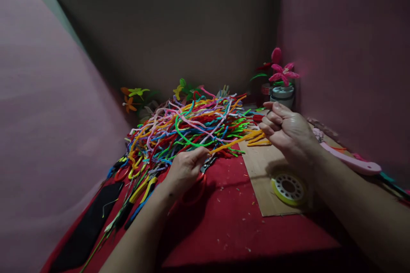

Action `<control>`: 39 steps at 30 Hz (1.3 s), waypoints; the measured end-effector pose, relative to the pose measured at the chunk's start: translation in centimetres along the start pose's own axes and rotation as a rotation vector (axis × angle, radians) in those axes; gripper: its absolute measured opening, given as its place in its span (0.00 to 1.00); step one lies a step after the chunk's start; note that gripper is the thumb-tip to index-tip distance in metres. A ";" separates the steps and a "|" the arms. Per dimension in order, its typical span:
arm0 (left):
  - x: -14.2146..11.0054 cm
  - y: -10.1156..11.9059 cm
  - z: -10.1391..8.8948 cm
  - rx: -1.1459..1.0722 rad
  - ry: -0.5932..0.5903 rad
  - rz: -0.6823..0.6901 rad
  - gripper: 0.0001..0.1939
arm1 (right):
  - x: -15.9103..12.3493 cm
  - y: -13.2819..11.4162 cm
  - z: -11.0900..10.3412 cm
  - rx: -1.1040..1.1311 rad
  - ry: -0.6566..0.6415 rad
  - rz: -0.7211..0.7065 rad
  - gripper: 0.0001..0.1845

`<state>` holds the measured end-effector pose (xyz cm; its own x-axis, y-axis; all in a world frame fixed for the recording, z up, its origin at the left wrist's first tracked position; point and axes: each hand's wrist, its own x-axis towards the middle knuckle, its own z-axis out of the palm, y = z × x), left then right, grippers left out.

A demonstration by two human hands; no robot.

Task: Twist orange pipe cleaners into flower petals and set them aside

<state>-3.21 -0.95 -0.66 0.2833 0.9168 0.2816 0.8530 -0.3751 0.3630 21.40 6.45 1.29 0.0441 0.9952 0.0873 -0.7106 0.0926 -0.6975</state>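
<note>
My left hand [188, 166] is closed in a pinch on one end of an orange pipe cleaner [235, 141]. It stretches almost straight across to my right hand [285, 130], whose curled fingers grip the other end. Behind both hands rises a big tangled heap of many-coloured pipe cleaners [192, 121]. Several short orange pieces [256, 140] lie just below my right fingers on a cardboard sheet [256, 179]. Under my left hand are scissors [203, 179] with red handles, partly hidden by the hand and its shadow.
A yellow-edged tape spool [289, 187] rests on the cardboard. Yellow-handled pliers [144, 190] and a black flat object [86, 226] lie at left on the red cloth [230, 222]. A pink curved tool [350, 160] is at right. A potted pink flower [284, 72] stands behind.
</note>
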 end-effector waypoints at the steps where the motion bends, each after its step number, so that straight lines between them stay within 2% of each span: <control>1: 0.1 -0.4 -0.4 -0.009 0.006 -0.027 0.11 | 0.3 -0.1 -0.3 -0.012 0.018 -0.014 0.08; 5: 0.5 -1.5 -1.6 -0.023 0.001 -0.097 0.12 | 1.0 -0.3 -0.9 -0.013 0.086 -0.032 0.10; 8: 0.5 -1.7 -1.8 0.032 -0.056 -0.097 0.12 | 0.9 -0.5 -0.8 0.008 0.116 -0.030 0.12; 14: 0.2 -1.2 -1.0 0.253 -0.180 0.017 0.10 | 0.3 -1.8 -0.5 -0.035 0.015 -0.107 0.14; 20: 0.0 -1.2 -0.8 0.196 -0.187 0.063 0.10 | 0.3 -2.3 -0.6 -0.043 0.019 -0.143 0.13; 23: 0.3 -1.3 -1.1 0.089 -0.149 0.003 0.11 | 0.7 -1.9 -0.7 0.021 0.027 -0.108 0.11; 28: 0.7 -1.7 -1.8 -0.351 -0.064 -0.207 0.15 | 1.6 -1.4 -1.1 0.166 0.069 -0.004 0.13; 31: 0.6 -1.7 -1.8 -0.484 -0.017 -0.306 0.13 | 2.1 -1.5 -1.2 0.224 0.107 0.008 0.15; 35: 0.4 -1.1 -1.3 -0.563 -0.112 -0.396 0.13 | 2.3 -1.2 -0.9 0.284 0.178 0.010 0.16; 39: 0.3 -0.5 -1.2 -0.633 -0.130 -0.423 0.13 | 1.8 0.1 -0.3 0.230 0.193 0.035 0.08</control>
<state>-4.06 -0.61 0.28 0.0715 0.9936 -0.0869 0.4979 0.0400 0.8663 21.57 8.27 1.17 0.1341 0.9872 -0.0865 -0.8533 0.0707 -0.5167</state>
